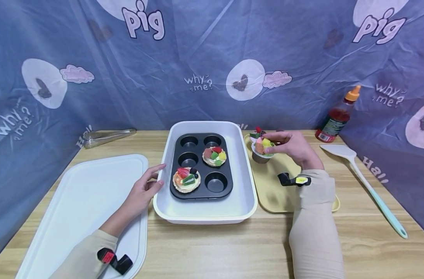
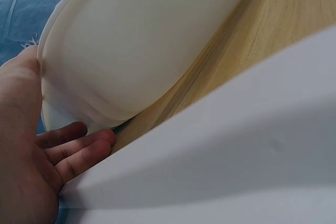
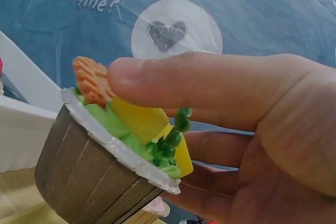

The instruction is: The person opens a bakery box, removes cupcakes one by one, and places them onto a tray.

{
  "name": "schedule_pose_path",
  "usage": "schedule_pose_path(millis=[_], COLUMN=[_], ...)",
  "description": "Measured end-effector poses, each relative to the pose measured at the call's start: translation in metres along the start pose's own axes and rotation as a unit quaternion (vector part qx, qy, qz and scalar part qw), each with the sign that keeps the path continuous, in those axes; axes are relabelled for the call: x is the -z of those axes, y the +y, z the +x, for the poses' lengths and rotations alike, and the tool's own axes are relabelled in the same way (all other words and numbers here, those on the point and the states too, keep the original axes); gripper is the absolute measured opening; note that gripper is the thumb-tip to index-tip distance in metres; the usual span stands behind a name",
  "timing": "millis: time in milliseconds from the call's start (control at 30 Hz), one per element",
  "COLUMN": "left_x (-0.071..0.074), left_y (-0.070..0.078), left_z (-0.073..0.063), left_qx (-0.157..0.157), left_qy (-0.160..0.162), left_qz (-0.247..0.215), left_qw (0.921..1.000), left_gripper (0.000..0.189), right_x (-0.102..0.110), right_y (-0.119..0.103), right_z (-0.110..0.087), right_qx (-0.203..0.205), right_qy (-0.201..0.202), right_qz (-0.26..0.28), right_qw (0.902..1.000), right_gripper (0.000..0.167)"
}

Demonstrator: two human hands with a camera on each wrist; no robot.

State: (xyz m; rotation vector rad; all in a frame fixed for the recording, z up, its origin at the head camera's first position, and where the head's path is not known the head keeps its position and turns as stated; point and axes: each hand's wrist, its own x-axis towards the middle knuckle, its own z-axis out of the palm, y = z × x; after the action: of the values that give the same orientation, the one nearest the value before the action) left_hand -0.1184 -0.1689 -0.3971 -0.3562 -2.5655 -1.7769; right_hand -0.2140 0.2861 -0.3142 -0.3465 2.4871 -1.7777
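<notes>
- Head view, nearest: the left hand [image 1: 142,188] rests at the side of a deep white rectangular basin [image 1: 205,209], fingers loosely spread, thumb and forefinger touching the rim; a stronger push there could slide the basin
- Inside it, a black six-cup muffin tin [image 1: 205,194] bears a round cream tart with red and orange slices [image 1: 186,180] and a round tart with green and yellow pieces [image 1: 214,156]; a jolt might unseat either
- To the right, the right hand [image 1: 295,147] pinches a brown pleated cupcake with green, yellow and orange topping [image 3: 89,161], over a pale yellow tray [image 1: 267,186]; whether its base touches the tray, I cannot tell
- Because the topping takes the pinch and the cup leans, it could twist free or knock the red-and-green-topped treat [image 1: 255,135] just behind
- Farther back, a red sauce bottle with an orange cap [image 1: 332,124] has a green label too small to read
- Farthest, a blue printed cloth [image 1: 205,50] says "pig", "why me?" and "Ha!!"
</notes>
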Motion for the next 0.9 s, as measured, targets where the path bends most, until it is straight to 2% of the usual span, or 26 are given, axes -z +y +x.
schedule_pose_path(millis=[500, 700, 900], left_x=[0.000, 0.001, 0.000], left_y=[0.001, 0.002, 0.002], left_z=[-0.001, -0.001, -0.001], left_qx=[0.006, 0.009, 0.009], left_qy=[-0.001, -0.003, -0.002], left_qz=[0.007, 0.007, 0.003], left_qw=[1.0000, 0.9999, 1.0000], left_gripper=[0.048, 0.048, 0.048], right_x=[0.005, 0.006, 0.004], right_y=[0.014, 0.019, 0.024], right_z=[0.000, 0.001, 0.002], right_qx=[-0.034, -0.040, -0.039], right_qy=[-0.018, -0.019, -0.018], right_qz=[-0.057, -0.089, -0.090], right_qw=[0.9976, 0.9951, 0.9950], right_gripper=[0.065, 0.062, 0.060])
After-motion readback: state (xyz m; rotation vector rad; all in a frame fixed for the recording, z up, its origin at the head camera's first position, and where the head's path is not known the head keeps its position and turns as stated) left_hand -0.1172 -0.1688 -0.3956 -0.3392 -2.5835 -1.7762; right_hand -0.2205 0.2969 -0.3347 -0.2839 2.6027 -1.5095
